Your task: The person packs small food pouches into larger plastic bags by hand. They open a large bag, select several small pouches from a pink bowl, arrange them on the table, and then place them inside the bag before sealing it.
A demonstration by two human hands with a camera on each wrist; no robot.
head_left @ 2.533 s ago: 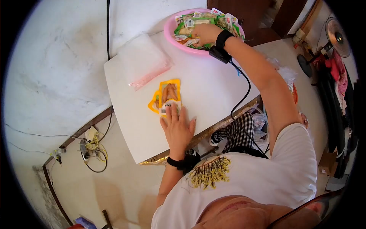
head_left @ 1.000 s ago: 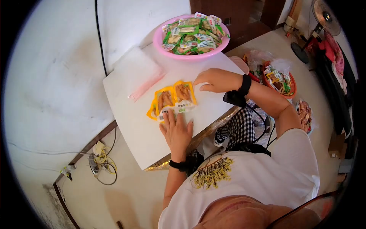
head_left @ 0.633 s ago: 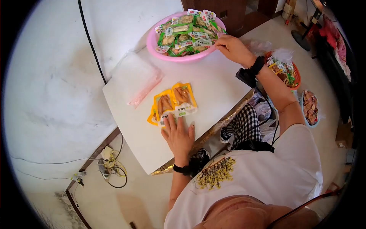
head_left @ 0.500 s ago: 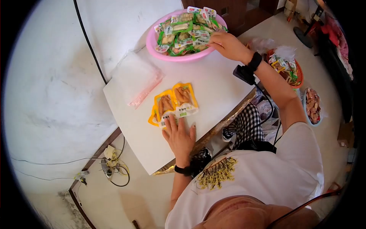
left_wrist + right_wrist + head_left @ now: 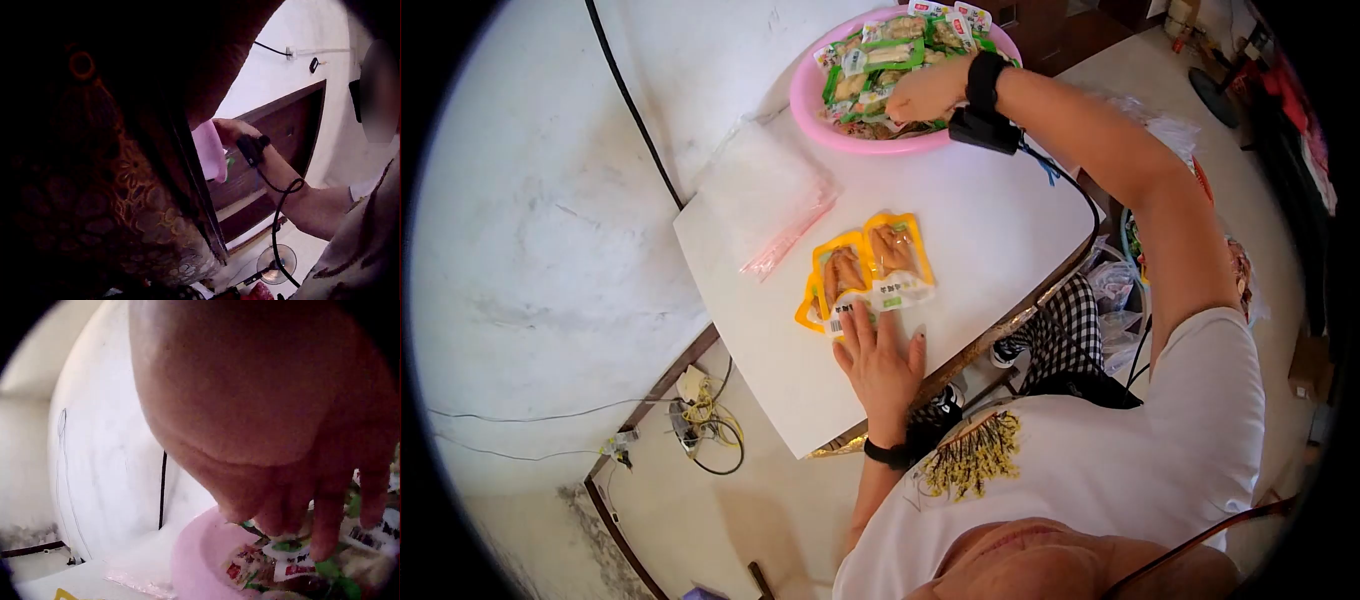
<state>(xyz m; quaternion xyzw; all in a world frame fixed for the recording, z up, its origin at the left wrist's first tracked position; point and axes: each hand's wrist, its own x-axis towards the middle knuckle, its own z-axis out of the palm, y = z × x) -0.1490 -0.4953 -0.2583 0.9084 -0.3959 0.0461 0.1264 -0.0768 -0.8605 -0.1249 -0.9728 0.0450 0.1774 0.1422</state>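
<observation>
My left hand point(image 5: 882, 372) lies with extended fingers on the lower edge of several yellow-edged vacuum packets point(image 5: 842, 268), which overlap on the white table and show brown meat, like chicken feet. Over at the pink basin point(image 5: 803, 100), my right hand point(image 5: 928, 92) reaches in among green-and-white food packets point(image 5: 890, 55). From the right wrist, its fingers point(image 5: 326, 525) point down, spread apart, onto the packets point(image 5: 294, 565); the thumb is hidden. The left wrist view is mostly dark and shows the basin's side point(image 5: 209, 153) beside the right forearm.
Clear plastic bags point(image 5: 765, 185) with a pink edge lie flat near the wall. Below the table's right edge are bagged goods point(image 5: 1115, 290) on the floor. A black cable point(image 5: 1090, 215) hangs from the right wrist. Wires and a power strip point(image 5: 685, 425) lie on the left floor.
A second yellow packet has come to lie beside the first under my left hand. My right hand left the basin, then went back over its right rim and further in among the green packets.
</observation>
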